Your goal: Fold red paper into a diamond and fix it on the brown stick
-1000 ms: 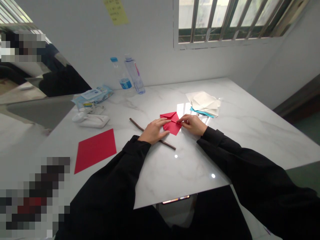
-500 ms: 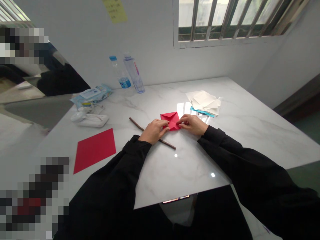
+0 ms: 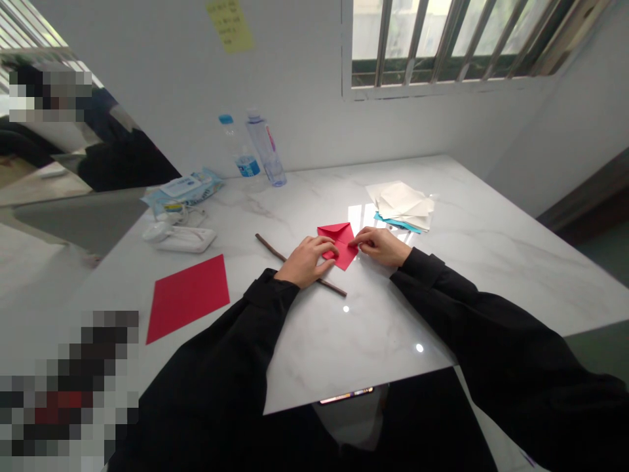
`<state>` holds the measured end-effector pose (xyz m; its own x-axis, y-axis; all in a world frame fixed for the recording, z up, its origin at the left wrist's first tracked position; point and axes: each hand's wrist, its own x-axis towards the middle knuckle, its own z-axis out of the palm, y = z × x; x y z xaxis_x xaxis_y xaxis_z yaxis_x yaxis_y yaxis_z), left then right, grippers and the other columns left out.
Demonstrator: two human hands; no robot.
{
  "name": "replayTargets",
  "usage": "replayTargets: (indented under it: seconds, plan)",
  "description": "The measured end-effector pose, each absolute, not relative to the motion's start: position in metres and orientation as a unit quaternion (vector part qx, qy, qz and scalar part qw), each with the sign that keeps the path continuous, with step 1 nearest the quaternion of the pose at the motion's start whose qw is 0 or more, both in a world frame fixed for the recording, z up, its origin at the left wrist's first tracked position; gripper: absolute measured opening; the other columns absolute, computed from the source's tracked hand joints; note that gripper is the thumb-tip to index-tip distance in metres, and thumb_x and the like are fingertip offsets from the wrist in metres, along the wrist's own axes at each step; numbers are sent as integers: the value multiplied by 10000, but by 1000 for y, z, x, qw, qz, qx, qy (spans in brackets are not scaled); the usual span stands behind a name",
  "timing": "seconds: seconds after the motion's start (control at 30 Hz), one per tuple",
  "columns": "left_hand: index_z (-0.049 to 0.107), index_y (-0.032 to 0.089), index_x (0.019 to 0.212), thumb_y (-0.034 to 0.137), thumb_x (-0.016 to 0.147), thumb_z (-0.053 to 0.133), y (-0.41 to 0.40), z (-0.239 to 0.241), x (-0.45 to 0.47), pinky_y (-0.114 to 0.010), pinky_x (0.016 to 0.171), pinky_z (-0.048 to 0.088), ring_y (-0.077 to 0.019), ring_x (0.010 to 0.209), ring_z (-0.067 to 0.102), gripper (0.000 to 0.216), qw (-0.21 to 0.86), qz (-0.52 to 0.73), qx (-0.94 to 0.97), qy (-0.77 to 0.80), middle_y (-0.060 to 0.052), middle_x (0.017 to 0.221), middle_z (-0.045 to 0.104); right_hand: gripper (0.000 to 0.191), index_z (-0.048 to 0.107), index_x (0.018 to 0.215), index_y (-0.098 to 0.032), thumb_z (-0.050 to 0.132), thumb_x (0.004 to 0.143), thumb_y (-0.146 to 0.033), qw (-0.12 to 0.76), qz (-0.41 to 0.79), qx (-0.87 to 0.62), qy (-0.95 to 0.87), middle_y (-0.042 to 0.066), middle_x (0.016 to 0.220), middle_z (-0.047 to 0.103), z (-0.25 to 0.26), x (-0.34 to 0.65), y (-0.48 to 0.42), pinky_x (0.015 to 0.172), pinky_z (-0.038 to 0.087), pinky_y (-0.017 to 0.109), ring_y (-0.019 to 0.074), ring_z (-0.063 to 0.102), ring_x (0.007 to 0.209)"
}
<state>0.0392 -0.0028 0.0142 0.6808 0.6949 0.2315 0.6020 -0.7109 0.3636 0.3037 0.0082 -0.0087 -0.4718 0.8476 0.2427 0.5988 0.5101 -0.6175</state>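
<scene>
A small folded piece of red paper (image 3: pixel 348 254) lies on the table between my hands. Its top flap is folded and slightly raised, and its lower corner points toward me. My left hand (image 3: pixel 309 260) holds the paper's left side with curled fingers, the thumb a little apart along the lower left edge. At the right edge, my right hand (image 3: pixel 382 246) has thumb and forefinger pinched on the paper, the other fingers curled in. A thin brown stick (image 3: pixel 269 246) runs slantwise beneath my left hand, its middle hidden.
A flat red sheet (image 3: pixel 189 298) lies to the left. White and blue papers (image 3: pixel 403 202) are piled at the back right. Two plastic bottles (image 3: pixel 265 151), a wipes pack (image 3: pixel 184 187) and a white case (image 3: pixel 181 237) stand at the back left. A phone (image 3: pixel 346 395) shows below the front edge.
The red paper's lower corner has unfolded toward me and now sticks out as a point. My left thumb has drawn back slightly from the fingers. My right hand still pinches the right edge.
</scene>
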Motion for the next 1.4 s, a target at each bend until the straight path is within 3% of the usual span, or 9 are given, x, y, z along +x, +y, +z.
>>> replayTargets:
  seconds: [0.23,0.47,0.6,0.7,0.83,1.07,1.13,1.27,1.4]
  plan:
    - [658,226,967,301,1018,532,-1,11,40,-440,1012,483,-264,1094,616,156,120,175,902,376,-67,1249,715,443,829,1082,-199,523,827,-5,269,230,-434,-829,73,1089,735,-7,304,8,785,504,260,124,637,772]
    - [602,227,999,315,1044,421,-2,10,41,-435,982,489,-275,1075,622,206,134,195,875,421,-80,1139,731,413,767,1191,-196,694,791,-123,264,237,-378,-855,89,1111,686,-1,302,1,800,539,311,143,614,780]
    - [577,232,984,326,1046,397,-4,13,41,-421,961,493,-272,1055,629,212,141,200,866,436,-79,1076,720,526,704,1278,-208,693,759,-124,325,206,-350,-854,126,1242,644,2,296,-3,997,539,430,255,648,1101]
    - [571,232,986,328,1043,394,-4,14,41,-424,968,494,-274,1057,634,209,145,207,863,438,-84,1069,715,787,510,1516,-235,718,759,-174,342,171,-345,-857,171,1506,514,1,295,-4,1179,408,566,346,487,1409]
    - [566,238,973,334,1035,407,-4,13,41,-418,963,502,-268,1063,641,195,162,217,861,431,-75,1059,715,1015,300,1650,-221,809,783,-365,295,169,-347,-874,194,1683,336,-9,292,2,1252,290,639,391,286,1570]
    - [585,237,954,273,990,458,-3,15,39,-414,977,503,-251,1037,645,137,191,216,872,397,-58,1036,717,642,604,1466,-146,744,903,-421,239,167,-353,-889,196,1541,561,-18,290,9,1239,365,605,381,444,1501]
    - [604,235,999,207,917,523,-3,16,36,-423,1011,499,-251,1066,637,119,198,212,881,373,-58,1082,718,585,618,1453,-119,708,934,-372,242,164,-352,-889,203,1537,565,-17,290,10,1237,382,590,376,457,1494]
    - [632,227,1170,136,802,613,-2,17,33,-453,1089,469,-268,1178,598,380,178,215,894,352,-79,1240,686,486,635,1443,-159,644,967,-258,251,170,-347,-887,176,1526,583,-17,292,11,1228,409,576,338,478,1488]
    - [689,230,1131,182,841,627,0,15,31,-445,1054,489,-272,1143,613,300,160,218,880,391,-84,1185,682,460,641,1436,-207,584,981,-180,252,169,-344,-889,140,1523,595,-19,293,13,1240,392,580,304,484,1487]
